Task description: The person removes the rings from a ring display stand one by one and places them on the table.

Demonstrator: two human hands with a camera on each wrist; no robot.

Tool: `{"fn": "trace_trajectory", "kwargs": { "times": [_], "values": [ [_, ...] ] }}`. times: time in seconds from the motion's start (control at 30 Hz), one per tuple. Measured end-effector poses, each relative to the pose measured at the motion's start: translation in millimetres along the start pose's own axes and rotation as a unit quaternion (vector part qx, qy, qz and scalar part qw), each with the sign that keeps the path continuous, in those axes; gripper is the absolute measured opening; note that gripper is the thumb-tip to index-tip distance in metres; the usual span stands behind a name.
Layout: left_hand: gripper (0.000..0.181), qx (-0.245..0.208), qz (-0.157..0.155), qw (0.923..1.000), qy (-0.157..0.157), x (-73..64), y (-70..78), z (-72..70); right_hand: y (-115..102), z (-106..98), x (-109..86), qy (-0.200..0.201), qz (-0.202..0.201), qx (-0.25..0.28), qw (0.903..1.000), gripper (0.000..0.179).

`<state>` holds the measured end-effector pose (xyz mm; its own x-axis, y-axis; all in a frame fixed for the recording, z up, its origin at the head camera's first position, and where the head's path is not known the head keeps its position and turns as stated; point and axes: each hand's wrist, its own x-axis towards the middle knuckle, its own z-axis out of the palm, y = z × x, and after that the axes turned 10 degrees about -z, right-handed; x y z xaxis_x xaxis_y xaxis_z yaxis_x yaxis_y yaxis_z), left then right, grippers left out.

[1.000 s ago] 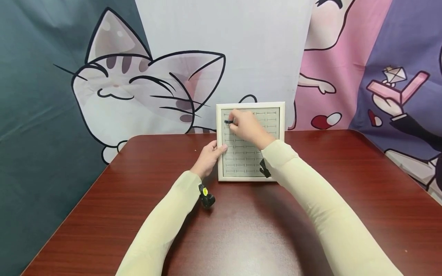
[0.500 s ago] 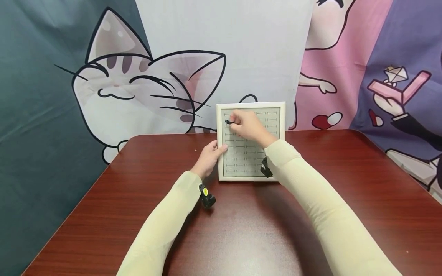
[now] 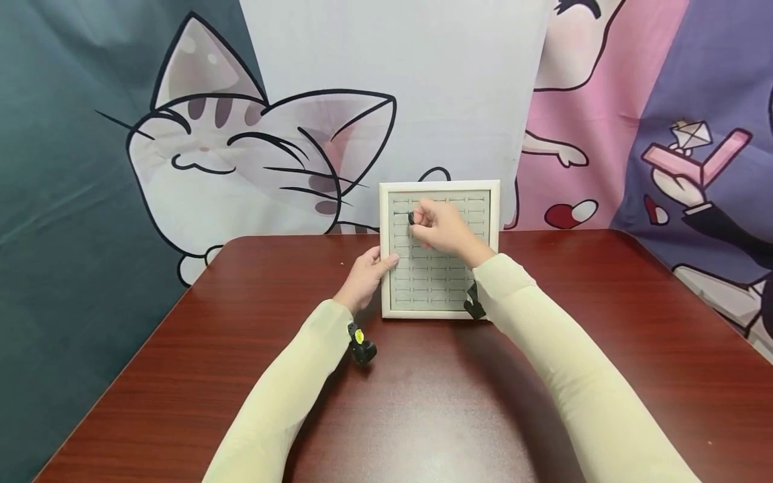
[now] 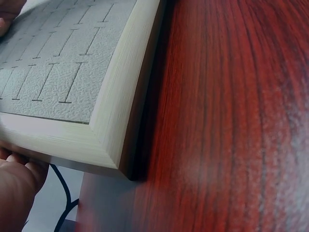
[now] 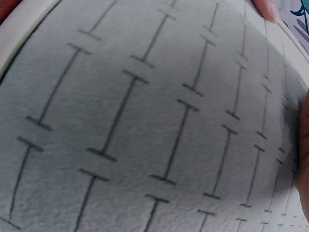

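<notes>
A white-framed display board (image 3: 443,285) with rows of slits in its grey padded face stands upright on the table. My left hand (image 3: 365,276) grips its left edge, thumb in front and fingers behind. My right hand (image 3: 443,227) is in front of the upper left of the board and pinches a small black ring (image 3: 411,218); its full shape is too small to make out. In the left wrist view the frame's corner (image 4: 104,140) rises beside my left hand (image 4: 19,188). The right wrist view shows the slitted padding (image 5: 140,116) close up, with the ring hidden.
The dark red wooden table (image 3: 410,402) extends around the board. Behind it hangs a curtain (image 3: 392,54) printed with a cartoon cat. A black wrist camera (image 3: 362,345) is strapped to my left wrist. Dark cables (image 4: 65,193) show beyond the board.
My right hand has drawn back slightly right and down from the upper-left slit, with the small black ring in its fingers. That slit is now bare. My left hand has stayed put.
</notes>
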<state>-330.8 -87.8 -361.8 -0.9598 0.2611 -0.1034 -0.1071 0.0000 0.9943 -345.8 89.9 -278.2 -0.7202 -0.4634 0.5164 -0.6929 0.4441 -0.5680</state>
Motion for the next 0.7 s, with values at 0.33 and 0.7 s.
{"fn": "trace_trajectory", "kwargs": {
  "times": [0.33,0.7],
  "values": [
    [0.037,0.0,-0.018,0.9998,-0.012,-11.9,7.9,2.7,2,1,-9.3,-0.008,0.005,0.0,1.0,0.012],
    [0.032,-0.002,0.003,1.0,-0.001,-0.1,-1.7,-0.2,12,-25,-43.0,0.002,0.052,0.02,0.9985,0.013]
  ]
}}
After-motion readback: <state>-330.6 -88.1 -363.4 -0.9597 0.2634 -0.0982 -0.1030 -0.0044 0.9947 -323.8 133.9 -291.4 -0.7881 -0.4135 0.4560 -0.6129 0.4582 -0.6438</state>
